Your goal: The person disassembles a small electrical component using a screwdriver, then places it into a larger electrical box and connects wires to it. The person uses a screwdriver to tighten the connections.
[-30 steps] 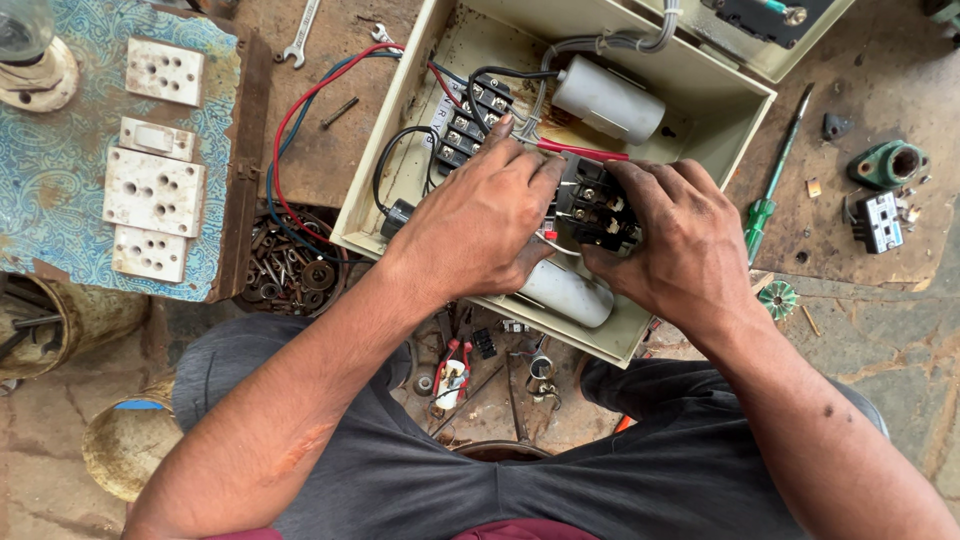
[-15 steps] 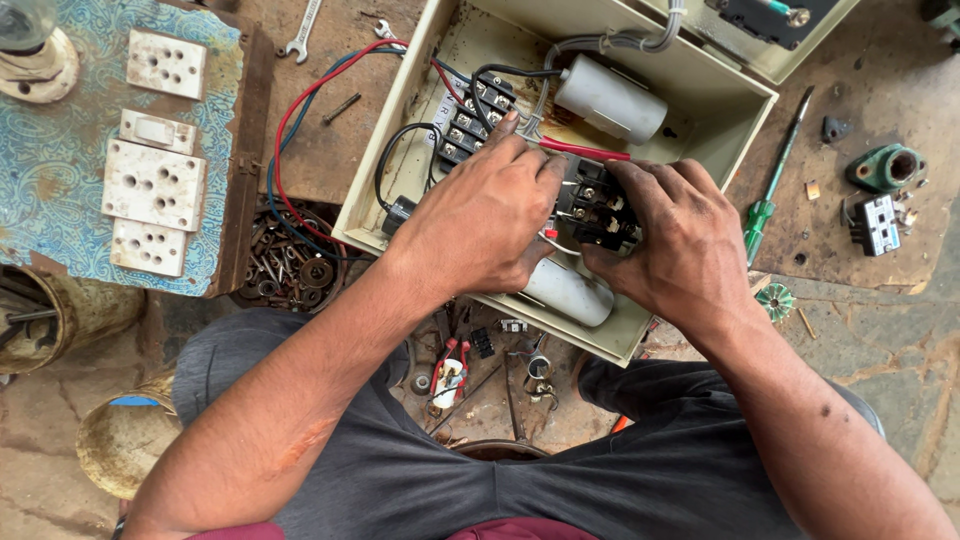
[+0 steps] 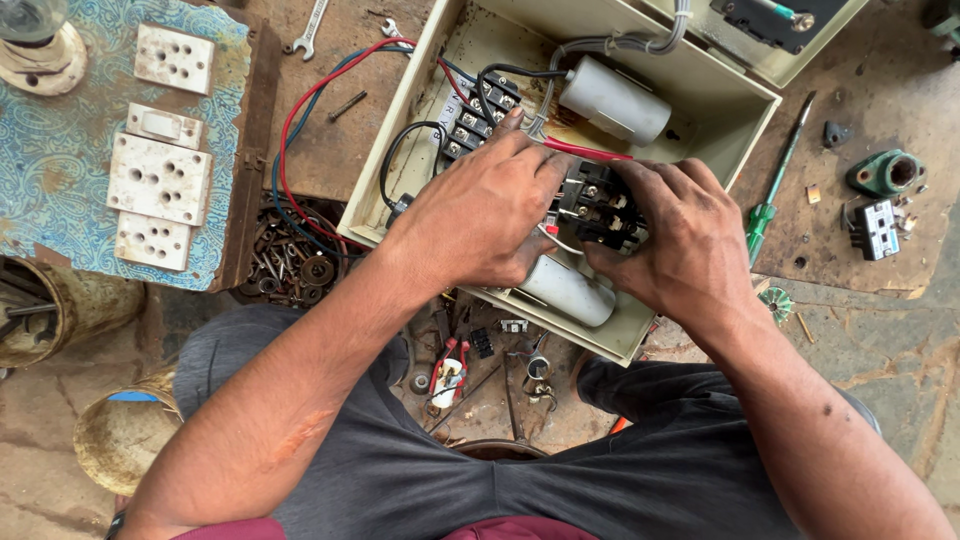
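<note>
An open beige metal control box [image 3: 400, 160] lies in front of me with wiring inside. My left hand [image 3: 480, 210] rests palm down in the box, fingers over a black terminal block [image 3: 470, 115] and touching a black contactor [image 3: 600, 205]. My right hand [image 3: 680, 245] grips the contactor from the right. Two white cylindrical capacitors sit in the box: one at the top [image 3: 612, 98], one at the bottom [image 3: 568, 290] below my hands. Red, blue and black wires [image 3: 300, 120] loop out of the box to the left.
A board with white sockets and a switch [image 3: 160, 180] lies at left, beside a pile of rusty screws [image 3: 295, 265]. A green-handled screwdriver [image 3: 775, 190], a green bearing housing [image 3: 885, 172] and a small contact block [image 3: 877, 228] lie at right. Wrenches [image 3: 310, 25] are above, tins [image 3: 60, 305] at left.
None of note: both hands stay on the contactor, with only slight finger shifts.
</note>
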